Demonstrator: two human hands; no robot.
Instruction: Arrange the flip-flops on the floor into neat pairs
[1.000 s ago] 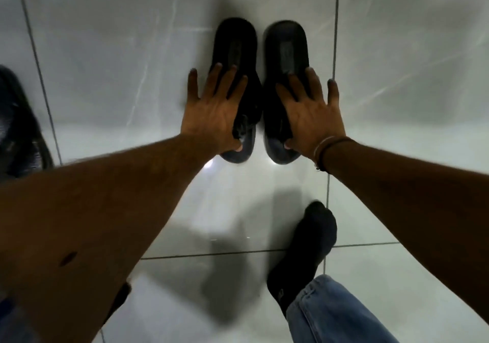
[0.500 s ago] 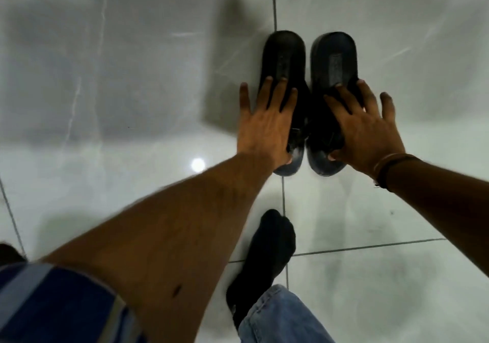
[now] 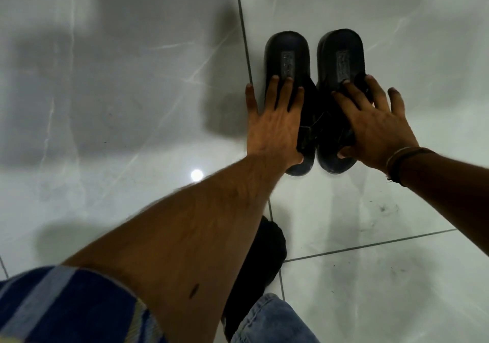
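Note:
Two black flip-flops lie side by side on the glossy grey tiled floor, toes pointing away from me. The left flip-flop and the right flip-flop run parallel, nearly touching, with their near ends about level. My left hand lies flat over the left one's strap area, fingers spread, thumb hooked at its inner edge. My right hand covers the right one the same way, thumb tucked against its near end. The straps are mostly hidden under my hands.
My foot in a black sock stands on the tiles just below the pair, with a blue jeans leg behind it. A grout line runs just left of the flip-flops. A lamp reflection shines on the floor.
The view has swung left, so the pair now sits further right in the frame. The dark object at the left edge has left the view. Both hands stay on the flip-flops.

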